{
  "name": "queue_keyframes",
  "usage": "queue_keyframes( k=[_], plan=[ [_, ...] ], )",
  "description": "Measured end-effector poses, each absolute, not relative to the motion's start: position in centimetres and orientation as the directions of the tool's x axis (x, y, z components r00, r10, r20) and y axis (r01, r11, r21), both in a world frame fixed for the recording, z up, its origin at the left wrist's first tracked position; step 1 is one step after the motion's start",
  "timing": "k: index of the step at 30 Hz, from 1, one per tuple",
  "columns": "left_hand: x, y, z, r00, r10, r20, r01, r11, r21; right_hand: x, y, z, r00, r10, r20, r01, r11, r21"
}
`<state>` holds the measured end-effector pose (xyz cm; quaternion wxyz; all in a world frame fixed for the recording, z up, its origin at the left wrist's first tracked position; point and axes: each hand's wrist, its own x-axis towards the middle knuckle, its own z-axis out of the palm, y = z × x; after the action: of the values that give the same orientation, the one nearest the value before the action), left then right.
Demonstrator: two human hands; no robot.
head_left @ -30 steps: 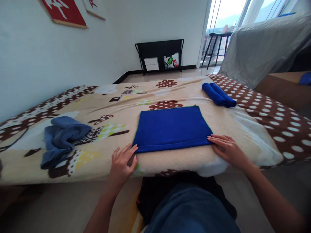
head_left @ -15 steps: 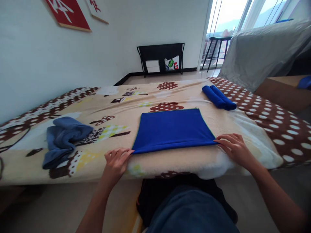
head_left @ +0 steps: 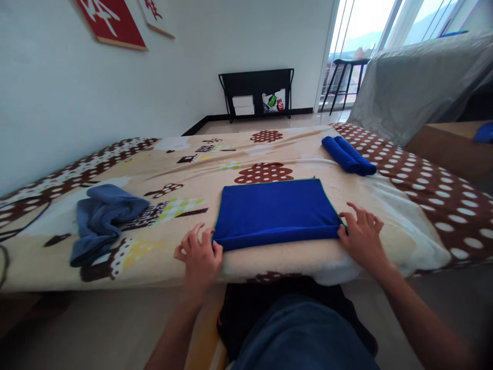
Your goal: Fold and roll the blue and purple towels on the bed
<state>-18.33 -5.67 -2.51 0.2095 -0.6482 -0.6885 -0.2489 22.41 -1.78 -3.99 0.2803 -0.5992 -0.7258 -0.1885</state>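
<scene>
A bright blue towel [head_left: 275, 210] lies flat on the patterned blanket [head_left: 246, 154] of a bed, its near edge curled up into a small roll. My left hand [head_left: 198, 254] pinches the near left end of that roll, thumb against the cloth. My right hand [head_left: 360, 234] grips the near right end, fingers bent over it. Both hands rest on the blanket at the bed's near edge.
Two rolled blue towels [head_left: 348, 154] lie at the far right of the bed. A crumpled grey-blue towel [head_left: 103, 218] lies at the left. Beyond stand a black shelf [head_left: 256, 92], a stool [head_left: 346, 77] and a covered sofa [head_left: 416, 82].
Both hands have closed on the towel's near corners and curled its near edge away from me into a small roll. The towel looks shorter front to back.
</scene>
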Motion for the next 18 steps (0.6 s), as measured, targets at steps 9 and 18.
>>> queue_keyframes(
  k=[9,18],
  plan=[
    [-8.2,-5.5,-5.2,0.453,0.568,0.687,0.795,-0.606,-0.024,10.1,-4.6,-4.6,-0.466,0.634,0.618,0.745,0.657,-0.113],
    [-20.0,-8.1,-5.6,0.254,0.714,0.653,0.944,-0.329,-0.008,22.9,-4.2,-6.8,-0.32,0.695,0.644,0.868,0.487,-0.095]
  ],
)
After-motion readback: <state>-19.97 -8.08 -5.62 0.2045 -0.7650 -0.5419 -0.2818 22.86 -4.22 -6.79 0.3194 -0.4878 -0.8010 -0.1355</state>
